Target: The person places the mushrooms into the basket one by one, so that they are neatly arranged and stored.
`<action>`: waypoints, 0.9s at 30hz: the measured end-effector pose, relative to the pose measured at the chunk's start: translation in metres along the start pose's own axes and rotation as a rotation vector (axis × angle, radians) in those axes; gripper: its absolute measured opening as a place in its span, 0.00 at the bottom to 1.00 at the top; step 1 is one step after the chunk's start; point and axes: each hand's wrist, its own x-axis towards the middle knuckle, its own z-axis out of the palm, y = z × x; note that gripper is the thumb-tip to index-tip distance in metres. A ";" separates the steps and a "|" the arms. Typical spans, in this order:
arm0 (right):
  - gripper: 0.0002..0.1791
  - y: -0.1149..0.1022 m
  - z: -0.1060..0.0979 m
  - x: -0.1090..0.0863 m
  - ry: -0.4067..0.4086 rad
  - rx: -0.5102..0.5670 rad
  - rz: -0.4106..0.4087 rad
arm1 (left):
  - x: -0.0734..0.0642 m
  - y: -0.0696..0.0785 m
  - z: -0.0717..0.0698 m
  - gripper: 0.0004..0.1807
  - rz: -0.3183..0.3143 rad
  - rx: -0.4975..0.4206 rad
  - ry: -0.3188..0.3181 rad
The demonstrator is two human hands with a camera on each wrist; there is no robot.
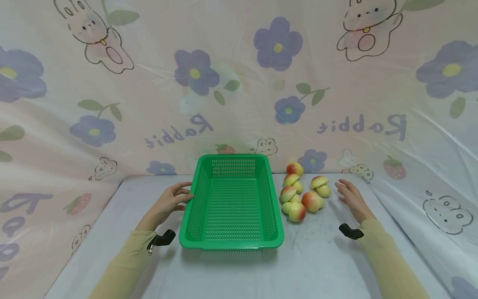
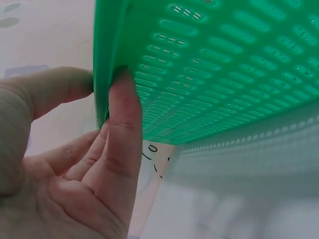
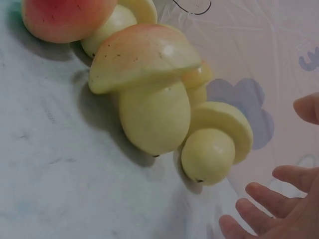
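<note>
A green plastic basket [image 1: 231, 245] with slotted walls stands on the table, and nothing lies inside it. My left hand [image 1: 169, 203] is at its left side. In the left wrist view, the thumb and fingers pinch the rim of the basket [image 2: 112, 45]. To the right of the basket lie several mushroom-shaped pieces [image 1: 296, 211], pale yellow with reddish caps. My right hand [image 1: 352, 200] hovers to the right of them, fingers spread and holding nothing. In the right wrist view, a mushroom-shaped piece [image 3: 154, 117] lies on its side, apart from the fingertips [image 3: 254, 189].
The white tabletop [image 1: 317, 265] extends in front of the basket and beyond both arms. A printed cloth [image 1: 239, 104] with flowers and rabbits hangs behind the table and along its sides. Black wrist cameras [image 1: 351, 231] sit on both sleeves.
</note>
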 end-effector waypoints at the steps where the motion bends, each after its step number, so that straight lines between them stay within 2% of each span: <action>1: 0.47 0.001 0.000 0.002 -0.005 0.010 0.006 | 0.000 0.000 0.000 0.36 -0.001 -0.002 -0.001; 14: 0.50 0.006 0.004 0.024 -0.014 0.068 0.080 | -0.001 0.006 -0.004 0.38 -0.017 0.021 -0.036; 23: 0.51 0.006 0.005 0.039 -0.024 0.067 0.042 | 0.000 0.008 -0.005 0.37 -0.032 0.049 -0.047; 27: 0.52 0.006 0.007 0.044 -0.053 0.008 0.037 | 0.001 0.007 -0.005 0.37 -0.043 0.055 -0.050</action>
